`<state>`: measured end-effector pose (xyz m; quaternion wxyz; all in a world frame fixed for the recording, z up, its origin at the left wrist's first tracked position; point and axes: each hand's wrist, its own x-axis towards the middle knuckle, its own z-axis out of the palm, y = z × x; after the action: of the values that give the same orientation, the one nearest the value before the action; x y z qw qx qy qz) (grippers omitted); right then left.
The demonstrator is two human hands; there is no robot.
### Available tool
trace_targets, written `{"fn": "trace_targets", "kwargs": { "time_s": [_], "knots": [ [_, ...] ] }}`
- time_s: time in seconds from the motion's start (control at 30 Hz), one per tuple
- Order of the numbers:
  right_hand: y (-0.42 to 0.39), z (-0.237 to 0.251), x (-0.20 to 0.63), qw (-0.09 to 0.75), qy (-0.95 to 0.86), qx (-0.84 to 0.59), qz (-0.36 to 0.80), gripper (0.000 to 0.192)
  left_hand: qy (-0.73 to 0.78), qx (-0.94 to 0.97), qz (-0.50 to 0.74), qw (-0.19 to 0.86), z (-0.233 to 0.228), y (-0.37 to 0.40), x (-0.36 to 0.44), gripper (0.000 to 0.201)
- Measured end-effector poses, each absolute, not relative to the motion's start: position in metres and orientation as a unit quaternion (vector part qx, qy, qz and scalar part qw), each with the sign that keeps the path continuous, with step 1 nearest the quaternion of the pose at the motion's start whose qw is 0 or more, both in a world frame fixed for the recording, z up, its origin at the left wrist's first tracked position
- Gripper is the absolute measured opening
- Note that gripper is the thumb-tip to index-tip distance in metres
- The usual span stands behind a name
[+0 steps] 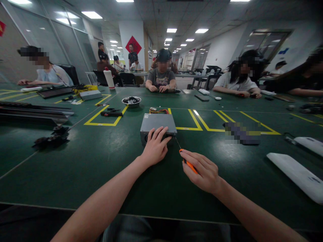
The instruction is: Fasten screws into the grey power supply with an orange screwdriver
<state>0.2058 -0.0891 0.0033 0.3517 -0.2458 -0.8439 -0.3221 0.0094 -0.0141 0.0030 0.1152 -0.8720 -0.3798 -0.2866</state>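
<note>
A grey metal computer power supply (157,121) rests on the green table in front of me, its bundle of coloured cables (158,110) at the far side. My left hand (155,148) lies against its near side, fingers spread over the front top edge. In my right hand (200,169) is a screwdriver with an orange and black handle (189,166), fingers closed around it. The thin shaft (178,143) points up and left, its tip at the lower right of the power supply's near face. Whether the tip sits in a screw is too small to tell.
Yellow tape outlines (189,128) mark the green table (111,181). A metal bowl (131,102) of dark pieces stands beyond, left. Black parts (51,137) and long dark panels (35,112) lie left; a white case (295,174) lies right. Several people sit around the table.
</note>
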Motion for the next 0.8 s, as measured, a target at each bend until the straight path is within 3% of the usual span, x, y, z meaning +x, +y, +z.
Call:
{"fn": "trace_targets", "kwargs": {
  "time_s": [0.8],
  "knots": [
    [-0.0883,0.0076,0.2032,0.339,-0.851,-0.253,-0.311,0.021,-0.384,-0.871,-0.287,0.104,0.0053,-0.0159,0.0094,0.038]
  ]
}}
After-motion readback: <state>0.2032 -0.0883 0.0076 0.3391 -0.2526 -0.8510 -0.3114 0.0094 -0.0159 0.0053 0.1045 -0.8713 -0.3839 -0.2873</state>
